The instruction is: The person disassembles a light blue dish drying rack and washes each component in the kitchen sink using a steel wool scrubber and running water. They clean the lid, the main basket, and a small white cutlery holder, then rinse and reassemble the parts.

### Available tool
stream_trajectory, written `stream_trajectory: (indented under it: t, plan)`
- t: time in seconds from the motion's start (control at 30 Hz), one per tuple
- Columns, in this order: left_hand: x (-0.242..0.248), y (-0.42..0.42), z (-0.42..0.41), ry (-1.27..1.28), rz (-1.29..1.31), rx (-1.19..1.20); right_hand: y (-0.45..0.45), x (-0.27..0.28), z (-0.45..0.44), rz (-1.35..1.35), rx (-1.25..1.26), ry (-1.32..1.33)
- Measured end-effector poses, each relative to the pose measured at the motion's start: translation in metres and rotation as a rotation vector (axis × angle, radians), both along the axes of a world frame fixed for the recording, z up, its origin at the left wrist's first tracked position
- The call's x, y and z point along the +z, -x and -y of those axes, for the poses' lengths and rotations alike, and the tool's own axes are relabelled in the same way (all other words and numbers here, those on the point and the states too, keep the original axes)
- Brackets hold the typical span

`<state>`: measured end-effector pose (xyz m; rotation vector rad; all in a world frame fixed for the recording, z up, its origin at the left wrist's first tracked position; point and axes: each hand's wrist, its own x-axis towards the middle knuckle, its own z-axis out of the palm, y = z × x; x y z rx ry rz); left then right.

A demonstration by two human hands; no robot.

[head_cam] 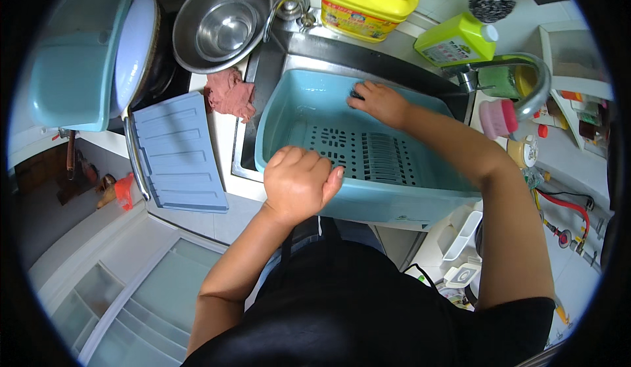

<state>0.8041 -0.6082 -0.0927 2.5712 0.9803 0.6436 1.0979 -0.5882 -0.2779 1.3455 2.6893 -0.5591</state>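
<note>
A teal plastic dish-rack basin (389,203) with a slotted and perforated floor sits tilted in the stainless-steel sink (335,47). My left hand (297,182) is closed over its near rim, left of the middle. Against the far inner wall, my right hand (383,105) presses a small dark scouring pad (355,94). Most of that pad is hidden under my fingers. Wet streaks shine on the basin's inner left side.
Left of the sink lie a pink cloth (229,93) and a blue-grey ridged plastic tray (175,152). Steel bowls (185,37) stand behind them. A yellow jug (367,2), a green bottle (451,41) and a curved faucet (540,78) line the back and right.
</note>
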Motion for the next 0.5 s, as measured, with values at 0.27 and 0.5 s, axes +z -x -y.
stream_trajectory:
  t: [0.27,0.5]
  plan:
    - [-0.011,-0.003,0.007,-0.069,-0.040,-0.027,0.059,-0.076,-0.031,-0.168,0.132,0.127]
    - [-0.002,0.003,0.002,0.052,-0.145,-0.143,0.107,-0.091,-0.036,-0.070,0.340,0.031]
